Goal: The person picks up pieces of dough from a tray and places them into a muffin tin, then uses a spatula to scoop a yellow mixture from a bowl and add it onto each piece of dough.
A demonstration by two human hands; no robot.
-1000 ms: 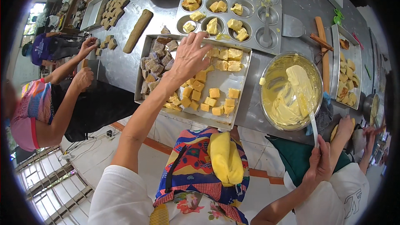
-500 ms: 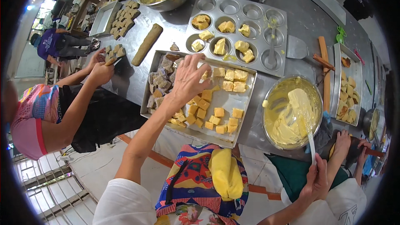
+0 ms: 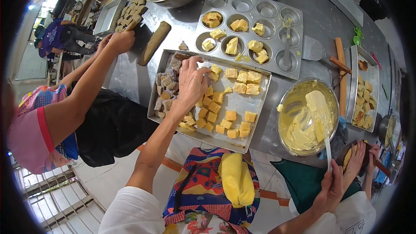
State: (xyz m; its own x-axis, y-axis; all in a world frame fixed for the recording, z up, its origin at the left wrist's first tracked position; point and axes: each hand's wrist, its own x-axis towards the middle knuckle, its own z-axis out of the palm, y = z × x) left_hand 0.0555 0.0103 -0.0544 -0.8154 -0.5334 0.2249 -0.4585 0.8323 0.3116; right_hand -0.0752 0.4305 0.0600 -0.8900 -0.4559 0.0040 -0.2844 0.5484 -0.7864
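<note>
My left hand (image 3: 191,82) reaches over a metal tray (image 3: 248,144), its bent fingers pointing down. Their tips are hidden, and I see nothing held. Below and beside it lie greyish, dusty-looking chunks (image 3: 168,80) and plain yellow cubes (image 3: 212,107). Cream-coated yellow cubes (image 3: 248,82) sit along the tray's far right side. Low at the right, my right hand (image 3: 331,186) grips the white handle of a spatula (image 3: 320,110). Its blade, thick with pale yellow cream, rests inside a steel mixing bowl (image 3: 282,126) smeared with that cream.
Beyond the tray, a muffin tin (image 3: 249,16) holds coated pieces and a spoon (image 3: 286,45). A wide scraper (image 3: 313,48) lies beside it. At left, a co-worker's hands (image 3: 117,43) handle brown pieces near a long brown log (image 3: 154,43). Another co-worker's hands (image 3: 356,158) work at lower right.
My left hand has shifted slightly left over the tray, uncovering two coated cubes. The spatula stays in the bowl. The left co-worker's hands have moved up toward the brown pieces.
</note>
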